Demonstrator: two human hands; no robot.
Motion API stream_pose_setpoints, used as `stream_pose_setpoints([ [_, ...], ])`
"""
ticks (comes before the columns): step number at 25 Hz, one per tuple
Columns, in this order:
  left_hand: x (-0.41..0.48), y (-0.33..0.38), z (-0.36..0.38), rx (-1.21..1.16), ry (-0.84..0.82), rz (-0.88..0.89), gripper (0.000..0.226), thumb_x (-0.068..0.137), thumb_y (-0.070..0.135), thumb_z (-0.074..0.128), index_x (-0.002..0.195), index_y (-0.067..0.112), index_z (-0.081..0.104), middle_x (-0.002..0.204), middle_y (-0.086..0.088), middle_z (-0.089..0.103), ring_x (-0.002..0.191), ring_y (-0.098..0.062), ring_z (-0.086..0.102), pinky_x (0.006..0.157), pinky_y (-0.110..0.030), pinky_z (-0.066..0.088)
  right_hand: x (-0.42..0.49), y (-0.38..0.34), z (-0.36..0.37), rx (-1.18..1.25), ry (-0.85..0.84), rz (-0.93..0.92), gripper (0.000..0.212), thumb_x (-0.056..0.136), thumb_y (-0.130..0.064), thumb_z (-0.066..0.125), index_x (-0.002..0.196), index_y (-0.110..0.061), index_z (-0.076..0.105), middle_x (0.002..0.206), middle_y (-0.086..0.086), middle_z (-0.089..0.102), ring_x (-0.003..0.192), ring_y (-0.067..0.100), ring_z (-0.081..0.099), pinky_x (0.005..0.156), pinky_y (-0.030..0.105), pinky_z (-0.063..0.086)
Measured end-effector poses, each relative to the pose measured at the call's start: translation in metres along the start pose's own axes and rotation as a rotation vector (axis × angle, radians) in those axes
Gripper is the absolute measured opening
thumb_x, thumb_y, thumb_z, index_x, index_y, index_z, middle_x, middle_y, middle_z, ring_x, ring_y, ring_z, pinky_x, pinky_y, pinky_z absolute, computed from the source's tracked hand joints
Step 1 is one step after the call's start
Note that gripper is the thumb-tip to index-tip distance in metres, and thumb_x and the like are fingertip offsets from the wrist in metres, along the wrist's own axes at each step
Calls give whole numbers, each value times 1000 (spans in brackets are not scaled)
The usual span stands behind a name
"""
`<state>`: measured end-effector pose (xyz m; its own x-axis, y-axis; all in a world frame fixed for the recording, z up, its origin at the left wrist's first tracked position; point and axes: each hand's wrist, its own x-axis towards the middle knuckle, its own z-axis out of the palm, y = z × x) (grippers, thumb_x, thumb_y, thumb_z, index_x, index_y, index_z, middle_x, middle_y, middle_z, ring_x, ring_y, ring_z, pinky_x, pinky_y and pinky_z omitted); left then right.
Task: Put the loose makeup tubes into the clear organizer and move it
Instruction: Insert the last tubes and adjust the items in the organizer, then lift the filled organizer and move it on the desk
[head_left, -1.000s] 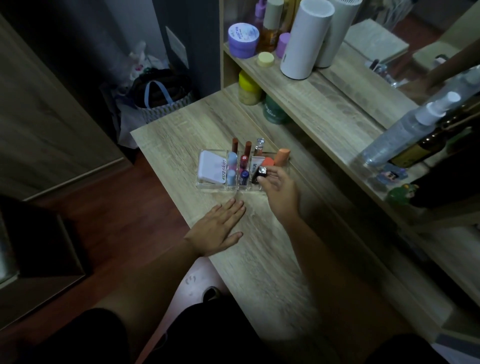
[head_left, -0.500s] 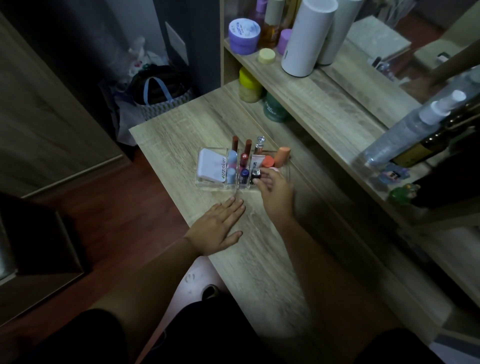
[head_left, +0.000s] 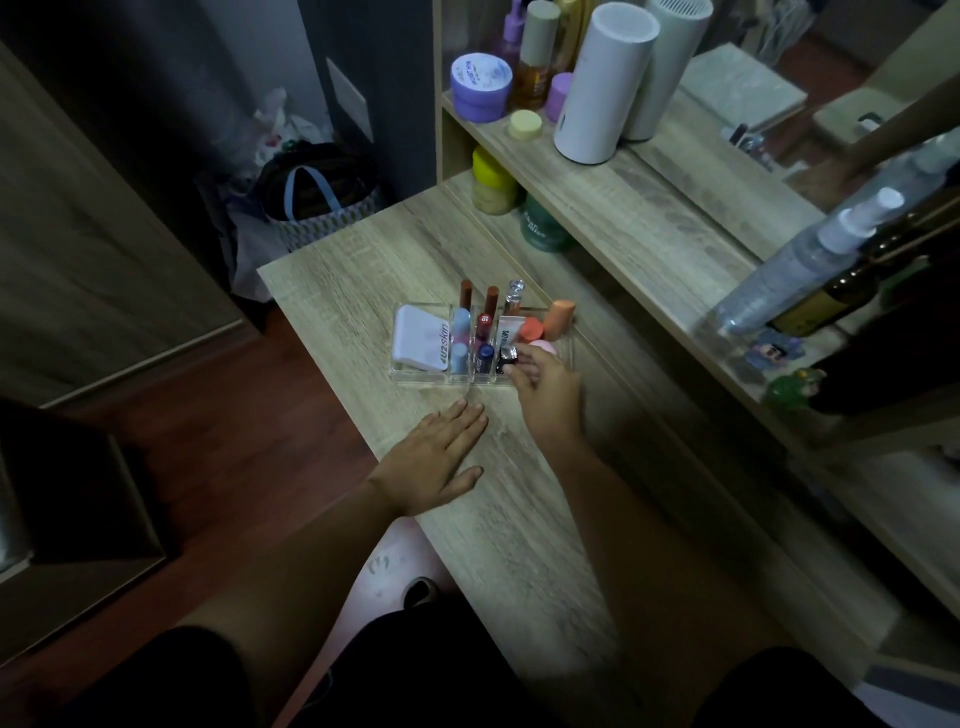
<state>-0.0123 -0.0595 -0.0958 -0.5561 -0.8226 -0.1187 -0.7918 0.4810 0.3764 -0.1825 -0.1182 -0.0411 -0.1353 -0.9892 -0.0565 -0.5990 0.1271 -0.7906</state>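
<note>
The clear organizer (head_left: 415, 375) sits mid-table. It holds a white compact (head_left: 418, 338), a light blue tube (head_left: 460, 354), red tubes (head_left: 485, 323), a white tube with an orange cap (head_left: 529, 328) and an orange sponge (head_left: 560, 316). My right hand (head_left: 548, 389) is at the organizer's near right corner. Its fingertips pinch a small dark tube (head_left: 505, 357) standing in the right-hand compartment. My left hand (head_left: 441, 457) lies flat on the table just in front of the organizer, fingers spread, holding nothing.
A raised shelf runs along the right with a tall white cylinder (head_left: 597, 83), a purple jar (head_left: 480, 85), a spray bottle (head_left: 795, 265) and a mirror behind. Yellow (head_left: 493, 182) and green jars (head_left: 540, 223) stand under it. A bag (head_left: 317, 202) is on the floor past the table's far edge.
My right hand moved forward and lowered the dark tube into the organizer's right compartment. The left hand stayed flat in place.
</note>
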Motion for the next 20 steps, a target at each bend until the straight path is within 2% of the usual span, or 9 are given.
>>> stream_pose_setpoints([
  [2,-2,4,-10,-37,67,14,64,94,45,41,145,7,31,154,-14,30,144,-27,25,118,-42,24,0,-1,-2,21,-16,-1,39,85,-7,64,123,-9,56,112,11,69,99,15,66,83,22,52],
  [4,-7,7,-18,-75,233,3,58,93,47,39,127,2,53,129,-19,58,121,-30,53,102,-40,44,0,0,-3,22,-18,-1,47,83,-9,67,127,-11,52,115,9,66,100,16,64,86,27,55],
  [6,-12,6,-23,-161,408,-163,53,92,49,38,107,3,60,102,-18,63,96,-29,56,85,-36,45,-3,4,-5,-9,61,-16,51,80,-13,71,127,-14,52,116,7,63,101,17,63,83,26,54],
  [7,-13,4,-25,-226,479,-310,46,90,44,43,103,2,58,98,-19,60,93,-30,54,82,-37,43,-4,7,-5,-26,122,-21,52,77,-15,72,126,-15,52,116,6,62,102,18,61,83,25,52],
  [9,-11,-7,-29,-350,590,-607,39,85,26,59,109,-4,53,104,-24,55,99,-37,52,86,-42,44,-5,16,-8,-97,221,-21,60,71,-21,75,125,-15,49,118,7,58,108,21,55,89,31,48],
  [11,-5,-22,-37,-466,553,-750,57,79,20,71,124,-5,46,119,-26,52,113,-39,49,96,-44,43,-2,29,-10,-222,215,41,77,65,-27,79,131,-13,42,126,11,52,118,25,48,99,38,42],
  [13,4,-35,-46,-535,451,-711,72,72,26,78,129,1,42,126,-21,53,118,-35,49,101,-46,44,2,40,-11,-238,89,141,96,60,-27,83,140,-13,31,141,13,41,132,28,37,111,44,34],
  [15,13,-44,-54,-532,379,-631,73,67,33,82,124,7,46,123,-17,59,115,-33,53,99,-48,46,7,47,-11,-159,-34,194,110,58,-25,86,145,-14,21,150,12,32,139,29,28,114,48,29],
  [20,28,-45,-66,-608,406,-507,77,62,25,88,127,12,49,115,-8,68,106,-24,63,92,-39,51,20,44,-14,30,-111,189,114,55,-17,88,144,-29,19,141,6,45,131,26,42,105,51,42],
])
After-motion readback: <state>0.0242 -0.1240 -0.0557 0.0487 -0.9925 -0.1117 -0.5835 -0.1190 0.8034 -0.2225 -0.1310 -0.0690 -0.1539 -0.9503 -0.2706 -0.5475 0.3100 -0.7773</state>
